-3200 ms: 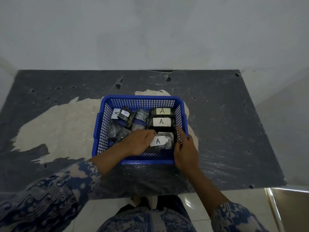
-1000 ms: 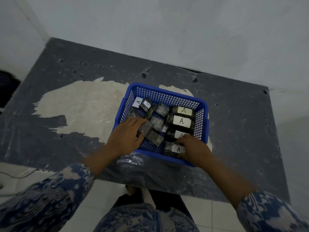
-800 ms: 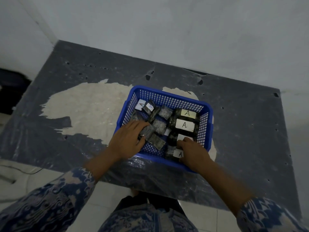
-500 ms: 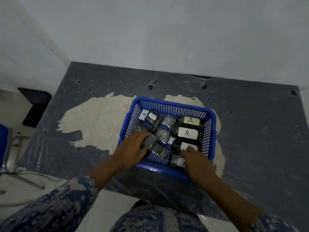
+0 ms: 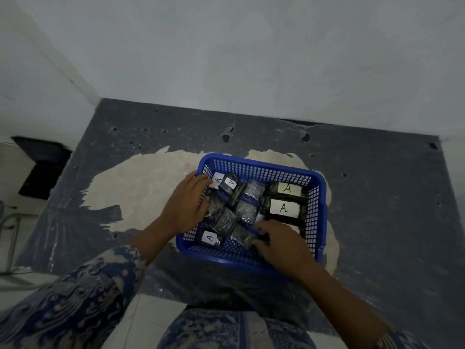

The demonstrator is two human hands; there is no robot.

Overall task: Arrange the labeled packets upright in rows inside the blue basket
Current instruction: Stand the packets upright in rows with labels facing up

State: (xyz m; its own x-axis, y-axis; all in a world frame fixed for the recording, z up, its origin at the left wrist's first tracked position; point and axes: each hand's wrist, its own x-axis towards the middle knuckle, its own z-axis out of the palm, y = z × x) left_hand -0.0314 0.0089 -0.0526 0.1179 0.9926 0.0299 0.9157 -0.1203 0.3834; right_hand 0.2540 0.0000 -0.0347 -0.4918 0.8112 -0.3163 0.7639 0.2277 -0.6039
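Note:
The blue basket (image 5: pixel 317 210) stands on the table in front of me. Two dark packets with white "A" labels (image 5: pixel 284 208) stand in a row at its right side. Loose dark packets (image 5: pixel 247 210) lie jumbled in the middle, and two labeled ones (image 5: pixel 218 179) lean at the far left corner. Another labeled packet (image 5: pixel 209 238) lies at the near left. My left hand (image 5: pixel 187 201) reaches over the left wall, fingers spread flat against the left packets. My right hand (image 5: pixel 279 244) is inside the near right corner, fingers curled on a packet that it mostly hides.
The table (image 5: pixel 377 197) is dark grey with a pale worn patch (image 5: pixel 141 182) left of the basket. A white wall rises just behind it. A dark object (image 5: pixel 42 170) and a metal frame (image 5: pixel 10 222) are on the floor at the left.
My left hand has moved from the near-middle packets to the far left side, uncovering a labeled packet at the near left. My right hand has shifted slightly left. The view has tilted.

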